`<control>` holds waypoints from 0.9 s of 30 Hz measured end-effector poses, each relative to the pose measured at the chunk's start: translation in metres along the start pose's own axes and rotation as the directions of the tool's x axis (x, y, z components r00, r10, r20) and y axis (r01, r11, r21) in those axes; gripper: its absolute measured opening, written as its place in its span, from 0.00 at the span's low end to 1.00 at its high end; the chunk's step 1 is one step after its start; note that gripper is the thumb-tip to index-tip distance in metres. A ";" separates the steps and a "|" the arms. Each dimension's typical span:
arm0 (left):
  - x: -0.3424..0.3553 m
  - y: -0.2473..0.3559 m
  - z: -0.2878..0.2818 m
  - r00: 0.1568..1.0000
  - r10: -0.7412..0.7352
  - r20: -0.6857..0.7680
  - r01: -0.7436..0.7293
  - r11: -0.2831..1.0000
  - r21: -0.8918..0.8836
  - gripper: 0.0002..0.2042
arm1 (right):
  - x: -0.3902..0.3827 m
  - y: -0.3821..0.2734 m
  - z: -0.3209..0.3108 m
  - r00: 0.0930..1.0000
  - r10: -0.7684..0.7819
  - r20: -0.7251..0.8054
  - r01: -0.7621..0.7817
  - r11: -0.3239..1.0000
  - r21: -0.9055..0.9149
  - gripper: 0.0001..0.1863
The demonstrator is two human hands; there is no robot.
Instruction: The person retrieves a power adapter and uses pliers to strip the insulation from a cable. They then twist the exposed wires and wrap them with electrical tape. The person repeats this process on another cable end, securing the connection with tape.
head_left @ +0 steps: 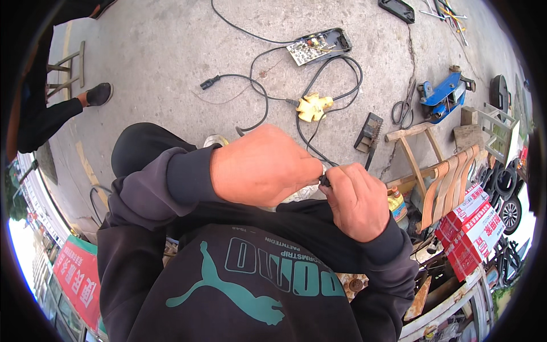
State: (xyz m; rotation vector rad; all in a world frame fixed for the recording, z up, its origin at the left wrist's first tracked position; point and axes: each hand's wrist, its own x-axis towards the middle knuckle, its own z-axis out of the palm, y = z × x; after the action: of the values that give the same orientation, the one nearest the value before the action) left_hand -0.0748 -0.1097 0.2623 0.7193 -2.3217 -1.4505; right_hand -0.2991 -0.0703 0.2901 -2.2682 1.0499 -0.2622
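In front of my lap, my left hand [266, 166] is closed, with its fingertips meeting those of my right hand. What it pinches is hidden behind its knuckles. My right hand [360, 200] grips a small black piece [324, 180] between thumb and fingers; its exact kind is too small to tell. Beyond my hands, a yellow plug adapter [313, 107] lies on the ground among looped black cables. Farther off is an opened black case with its circuit board [307, 52] showing. A black cable end with a connector [210, 83] lies to the left.
On the right are a black device with a cable [369, 132], scissors [404, 106], a blue floor jack [445, 94], a folding wooden stool [450, 179] and a red-and-white carton [470, 231]. Another person's shoe [100, 94] stands at the left. A black cover [397, 9] lies at the far edge.
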 end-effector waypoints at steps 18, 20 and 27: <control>0.003 -0.018 0.017 0.993 0.068 -0.097 -0.026 0.926 0.376 0.14 | 0.006 0.018 0.009 0.781 0.477 0.403 -0.563 0.259 0.785 0.13; 0.003 -0.013 0.013 0.995 -0.052 -0.091 0.072 0.969 0.236 0.10 | 0.004 0.014 0.002 0.950 0.300 -0.088 -0.263 0.919 0.294 0.15; 0.010 -0.010 0.004 0.984 -0.173 0.043 0.177 0.976 -0.127 0.07 | -0.002 0.012 0.002 0.977 0.132 -0.170 -0.110 0.985 0.133 0.19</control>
State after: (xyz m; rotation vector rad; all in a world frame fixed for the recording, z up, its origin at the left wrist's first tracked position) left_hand -0.0830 -0.1156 0.2517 0.8884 -2.2086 -1.6837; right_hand -0.3069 -0.0742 0.2808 -2.0913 1.2239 -0.4727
